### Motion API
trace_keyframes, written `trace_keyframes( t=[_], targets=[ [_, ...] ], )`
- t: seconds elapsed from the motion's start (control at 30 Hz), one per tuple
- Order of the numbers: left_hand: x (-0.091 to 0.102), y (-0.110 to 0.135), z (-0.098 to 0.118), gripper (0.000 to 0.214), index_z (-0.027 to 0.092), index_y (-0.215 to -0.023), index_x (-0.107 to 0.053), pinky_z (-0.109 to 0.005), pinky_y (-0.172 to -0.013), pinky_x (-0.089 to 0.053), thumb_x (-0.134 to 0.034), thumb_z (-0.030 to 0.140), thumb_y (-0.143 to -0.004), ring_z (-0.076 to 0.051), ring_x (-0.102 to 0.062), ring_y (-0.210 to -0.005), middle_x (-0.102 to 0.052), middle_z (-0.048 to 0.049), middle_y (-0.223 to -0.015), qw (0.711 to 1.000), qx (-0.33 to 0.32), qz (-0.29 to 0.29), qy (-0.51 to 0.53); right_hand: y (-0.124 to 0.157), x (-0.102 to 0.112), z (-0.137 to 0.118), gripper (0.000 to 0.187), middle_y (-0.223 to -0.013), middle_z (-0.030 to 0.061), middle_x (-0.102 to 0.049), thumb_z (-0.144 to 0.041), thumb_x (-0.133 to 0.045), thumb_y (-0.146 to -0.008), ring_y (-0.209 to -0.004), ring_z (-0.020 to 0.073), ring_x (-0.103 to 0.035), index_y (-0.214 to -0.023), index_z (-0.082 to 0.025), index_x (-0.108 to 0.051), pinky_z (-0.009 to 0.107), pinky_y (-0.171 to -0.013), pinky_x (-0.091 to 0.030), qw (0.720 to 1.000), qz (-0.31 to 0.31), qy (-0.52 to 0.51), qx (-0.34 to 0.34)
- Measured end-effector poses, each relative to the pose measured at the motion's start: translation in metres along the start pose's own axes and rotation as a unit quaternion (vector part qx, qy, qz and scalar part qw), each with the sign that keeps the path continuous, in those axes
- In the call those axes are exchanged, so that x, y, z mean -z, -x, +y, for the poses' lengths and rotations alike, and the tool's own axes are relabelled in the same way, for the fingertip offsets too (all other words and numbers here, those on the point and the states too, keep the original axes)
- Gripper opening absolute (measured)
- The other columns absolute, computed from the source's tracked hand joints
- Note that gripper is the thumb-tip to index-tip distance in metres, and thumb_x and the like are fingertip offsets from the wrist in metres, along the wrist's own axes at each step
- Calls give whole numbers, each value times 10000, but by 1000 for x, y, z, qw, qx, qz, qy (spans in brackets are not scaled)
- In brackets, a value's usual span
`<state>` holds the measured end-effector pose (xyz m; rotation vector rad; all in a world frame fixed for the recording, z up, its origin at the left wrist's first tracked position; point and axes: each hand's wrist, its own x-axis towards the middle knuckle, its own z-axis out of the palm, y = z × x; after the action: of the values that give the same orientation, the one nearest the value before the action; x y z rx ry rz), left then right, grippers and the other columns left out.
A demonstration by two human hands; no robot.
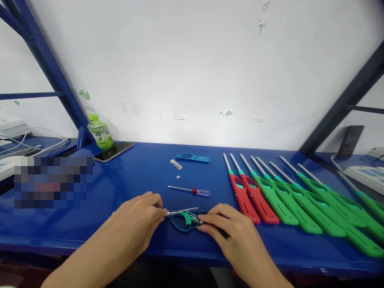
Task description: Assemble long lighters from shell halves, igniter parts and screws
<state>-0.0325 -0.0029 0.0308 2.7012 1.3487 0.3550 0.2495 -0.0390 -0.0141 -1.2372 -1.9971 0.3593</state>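
Note:
An opened blue lighter body (pixel 186 221) with a green trigger and thin wires lies flat near the front edge of the blue table (pixel 144 172). My left hand (pixel 138 218) pinches its metal tube end with closed fingertips. My right hand (pixel 228 232) presses down on the handle end, fingers closed over it. Just behind lie a small screwdriver (pixel 192 191) with a red and clear handle, a blue lighter shell half (pixel 194 158) and a small clear tube (pixel 176 164).
A row of two red (pixel 252 198) and several green long-nosed lighters (pixel 303 204) lies at the right. A green drink bottle (pixel 100 133) and a phone (pixel 113 151) stand at the back left. Blue shelf struts frame both sides; a blurred patch is at left.

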Motion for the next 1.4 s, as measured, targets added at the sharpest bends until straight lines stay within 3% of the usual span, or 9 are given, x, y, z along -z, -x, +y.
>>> trace_keyframes(
  t=[0.17,0.33,0.57,0.8,0.87,1.0,1.1,1.2,1.4],
  targets=[
    [6,-8,2,363,274,-1005,-790,-360,-780,-480,-492,74,-1058,-206,-680,-867,-707,-35,-1061,998,-3,-53,-35,0,0,-6,183,-991,23,-775,-367,-681,-1054,-859,201,-760,-1063,-274,-838,308,-786,-623,999,50,-1,6],
    [9,-14,9,334,251,-1026,-792,-400,-799,-514,-511,73,-1057,-249,-695,-903,-719,-50,-1052,996,-12,-49,-70,1,3,-11,196,-971,30,-764,-283,-615,-1086,-874,192,-748,-1009,-258,-794,313,-801,-597,991,131,10,8],
    [8,-24,15,225,238,-1074,-790,-357,-803,-535,-577,166,-1086,-236,-717,-937,-743,-37,-1038,997,-77,-17,-14,1,2,-14,183,-1056,58,-763,-300,-613,-1073,-954,253,-720,-1126,-292,-789,392,-836,-609,992,108,70,6],
    [8,-36,13,181,240,-1078,-788,-362,-841,-540,-615,185,-1073,-248,-717,-985,-748,-41,-1065,998,-63,-23,-19,-9,10,-20,178,-996,70,-772,-247,-597,-1072,-950,245,-717,-1052,-253,-773,366,-832,-601,984,152,85,43],
    [8,-40,10,224,227,-1028,-790,-378,-825,-540,-580,160,-1074,-262,-710,-958,-744,-55,-1028,998,-56,-20,-29,-29,17,-25,220,-1012,77,-778,-254,-548,-1098,-968,243,-719,-1053,-236,-762,378,-867,-591,984,132,114,45],
    [8,-49,-4,314,179,-1048,-786,-435,-824,-535,-479,119,-1083,-310,-698,-947,-730,-110,-1008,998,-19,-3,-55,-97,23,-32,262,-1086,75,-788,-251,-509,-1112,-1016,245,-733,-1209,-242,-752,408,-927,-577,976,-21,214,28],
    [8,-54,-18,341,176,-1098,-787,-434,-827,-540,-450,131,-1094,-308,-709,-954,-733,-121,-1020,998,4,4,-56,-155,11,-29,226,-1064,83,-785,-318,-584,-1097,-993,244,-744,-1174,-211,-767,418,-918,-597,961,-101,259,13],
    [9,-54,-30,341,197,-1092,-791,-412,-836,-543,-453,163,-1101,-296,-718,-973,-744,-113,-1029,998,18,12,-51,-199,-13,-23,309,-1305,99,-714,-398,-680,-1060,-1089,238,-724,-1293,-195,-692,457,-944,-622,941,-141,306,-29],
    [11,-52,-42,327,224,-1081,-789,-391,-846,-548,-463,195,-1101,-279,-735,-982,-762,-87,-1041,998,31,23,-43,-227,-44,-23,387,-1374,111,-680,-384,-709,-1042,-1151,270,-711,-1370,-187,-654,488,-960,-621,917,-207,334,-63]
  ],
)
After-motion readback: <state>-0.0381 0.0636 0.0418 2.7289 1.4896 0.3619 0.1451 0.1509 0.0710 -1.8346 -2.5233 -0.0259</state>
